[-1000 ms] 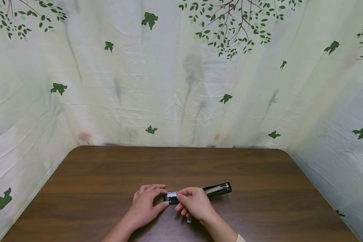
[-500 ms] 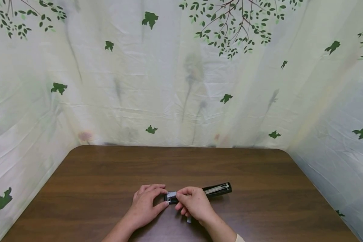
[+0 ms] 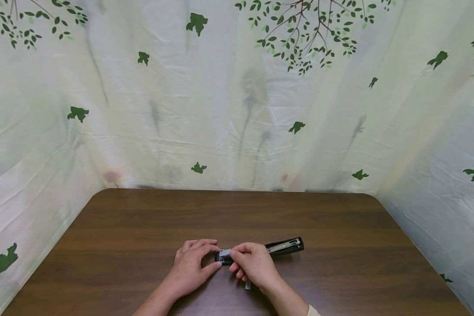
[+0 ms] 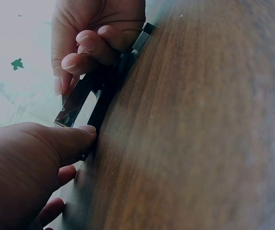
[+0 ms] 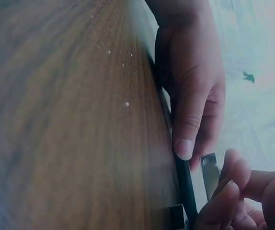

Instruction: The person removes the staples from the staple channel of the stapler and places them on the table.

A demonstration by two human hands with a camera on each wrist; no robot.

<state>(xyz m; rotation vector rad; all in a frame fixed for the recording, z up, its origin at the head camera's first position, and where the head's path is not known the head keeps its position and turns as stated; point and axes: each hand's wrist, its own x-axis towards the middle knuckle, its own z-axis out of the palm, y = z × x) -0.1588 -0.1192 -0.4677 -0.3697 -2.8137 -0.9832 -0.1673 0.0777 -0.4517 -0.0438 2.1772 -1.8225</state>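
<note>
A black stapler [image 3: 283, 248] lies opened out on the table, its metal staple channel showing on the right half. My left hand [image 3: 191, 267] holds the stapler's left end between thumb and forefinger. Over the middle of it, my right hand [image 3: 256, 265] pinches a shiny metal part [image 4: 73, 108] of the stapler between thumb and forefinger, the other fingers curled beneath. In the left wrist view a bright gap separates this part from the black body. A small silvery bar [image 3: 248, 285], perhaps a strip of staples, rests below my right hand, partly covered by it.
The brown wooden table [image 3: 142, 219] has rounded far corners. Pale curtains [image 3: 221, 109] printed with leaves and branches hang behind it and at both sides. In the right wrist view, small white specks [image 5: 126, 104] dot the tabletop.
</note>
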